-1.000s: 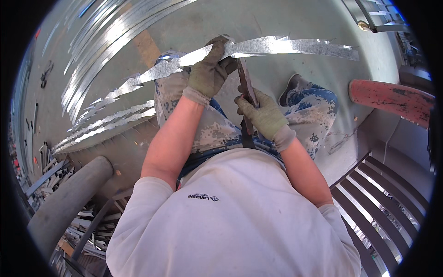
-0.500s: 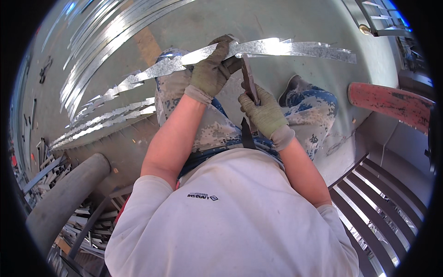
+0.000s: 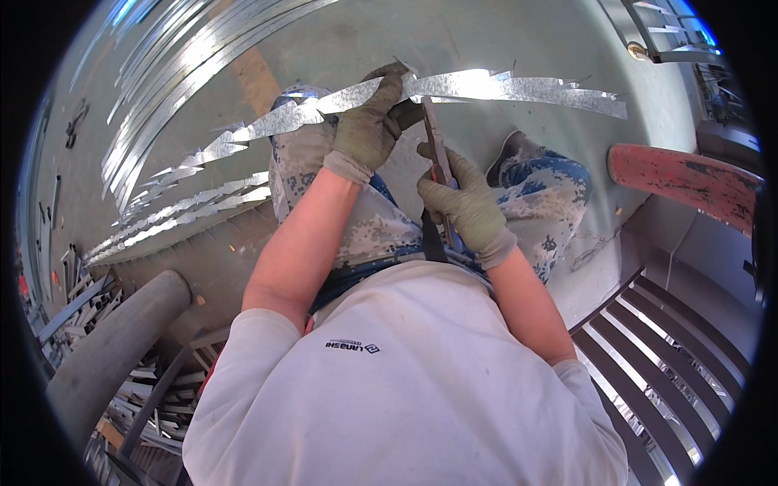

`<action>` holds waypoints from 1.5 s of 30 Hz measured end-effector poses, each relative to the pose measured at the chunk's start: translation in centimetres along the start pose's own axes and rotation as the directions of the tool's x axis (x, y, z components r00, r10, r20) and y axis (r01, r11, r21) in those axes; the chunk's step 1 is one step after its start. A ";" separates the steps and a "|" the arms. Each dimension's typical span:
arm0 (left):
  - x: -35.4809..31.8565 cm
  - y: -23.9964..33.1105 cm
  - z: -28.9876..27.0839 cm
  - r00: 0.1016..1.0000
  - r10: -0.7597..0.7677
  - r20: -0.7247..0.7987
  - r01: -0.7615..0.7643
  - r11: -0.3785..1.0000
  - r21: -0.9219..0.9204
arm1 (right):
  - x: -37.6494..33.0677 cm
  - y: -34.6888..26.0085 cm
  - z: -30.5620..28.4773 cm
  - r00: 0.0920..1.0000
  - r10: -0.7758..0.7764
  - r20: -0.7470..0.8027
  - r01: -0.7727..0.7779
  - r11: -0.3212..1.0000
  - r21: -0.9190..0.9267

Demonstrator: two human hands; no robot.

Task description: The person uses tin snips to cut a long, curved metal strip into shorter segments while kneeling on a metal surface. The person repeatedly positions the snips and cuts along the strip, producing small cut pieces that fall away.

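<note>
My left hand [image 3: 369, 121], in a dirty olive work glove, is closed around a long, shiny metal strip [image 3: 284, 119] with stepped, jagged edges. The strip runs across above my knees, from lower left to far right. Its thumb lies over the strip; some of the fingers are hidden behind it. My right hand [image 3: 466, 198], gloved too, is wrapped round a long, narrow, dark metal tool [image 3: 434, 134] with a little red at the grip. The tool's upper end points away from me, close to the strip's near edge beside my left fingers. Its exact kind I cannot make out.
Many shiny metal strips [image 3: 174, 73] lie on the floor at the far left. Jagged strips [image 3: 198, 204] rest nearer. Metal offcuts [image 3: 154, 405] fill the lower left beside a thick grey padded bar [image 3: 121, 332]. A worn red bar [image 3: 681, 182] and dark slats [image 3: 656, 348] stand right.
My right hand has shifted its grip on the tool, which now stands straighter and shows more length above and below the hand. The left hand and strip have barely moved.
</note>
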State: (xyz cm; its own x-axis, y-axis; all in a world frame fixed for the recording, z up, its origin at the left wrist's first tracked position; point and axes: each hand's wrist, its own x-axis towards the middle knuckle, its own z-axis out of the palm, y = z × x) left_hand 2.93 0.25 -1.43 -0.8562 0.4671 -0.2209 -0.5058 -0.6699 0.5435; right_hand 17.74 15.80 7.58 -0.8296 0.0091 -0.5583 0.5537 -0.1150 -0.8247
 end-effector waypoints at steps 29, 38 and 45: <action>-1.0 -1.3 4.8 0.987 -0.153 -0.048 0.152 0.988 -0.027 | 0.0 0.4 -0.7 0.989 -0.143 -0.046 0.129 0.964 -0.233; 0.3 -3.0 4.4 0.989 -0.051 -0.142 0.050 0.999 -0.012 | 0.5 -0.9 1.4 0.974 -0.136 -0.179 0.008 0.816 -0.578; 0.3 -4.1 3.9 0.987 -0.025 -0.160 0.024 1.000 -0.008 | 0.5 -1.4 2.9 0.959 -0.119 -0.259 -0.186 0.426 -0.885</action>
State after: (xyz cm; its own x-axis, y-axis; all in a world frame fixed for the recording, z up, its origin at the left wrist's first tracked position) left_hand 5.15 5.43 -0.59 -0.8492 0.3854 -0.3611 -0.5270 -0.6630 0.5317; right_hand 16.38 13.07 8.75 -0.8424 0.2795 -0.4606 0.4540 0.8285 -0.3277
